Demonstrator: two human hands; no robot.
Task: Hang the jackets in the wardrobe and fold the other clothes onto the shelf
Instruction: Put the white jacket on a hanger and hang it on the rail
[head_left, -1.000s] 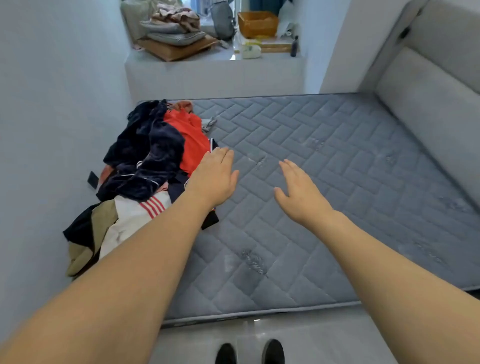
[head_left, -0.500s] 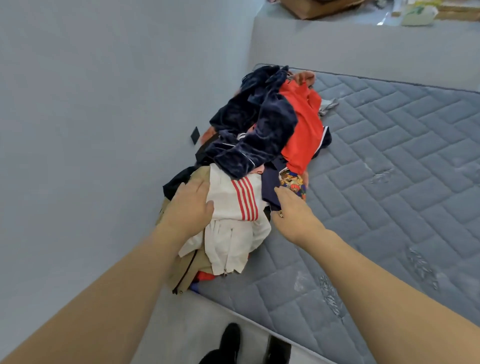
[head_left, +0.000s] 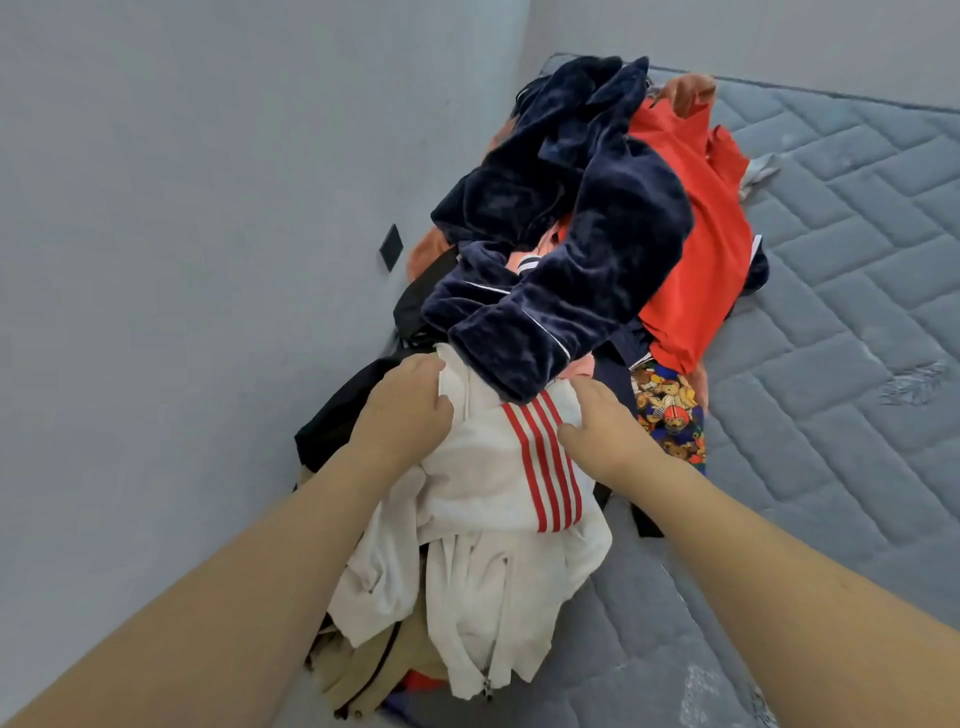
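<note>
White jacket (head_left: 483, 499) with red stripes, at the near end of a clothes pile (head_left: 597, 249) along the wall (head_left: 208, 208) edge of the mattress (head_left: 831, 364) — long axis running from the navy garment (head_left: 587, 260) toward the viewer, zipper end nearest — gripped at its far end by left hand (head_left: 402, 410) and right hand (head_left: 605, 426).

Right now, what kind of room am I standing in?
Most likely a bedroom: a bare quilted grey mattress sits in a corner of plain walls, with a heap of clothes on it.
</note>
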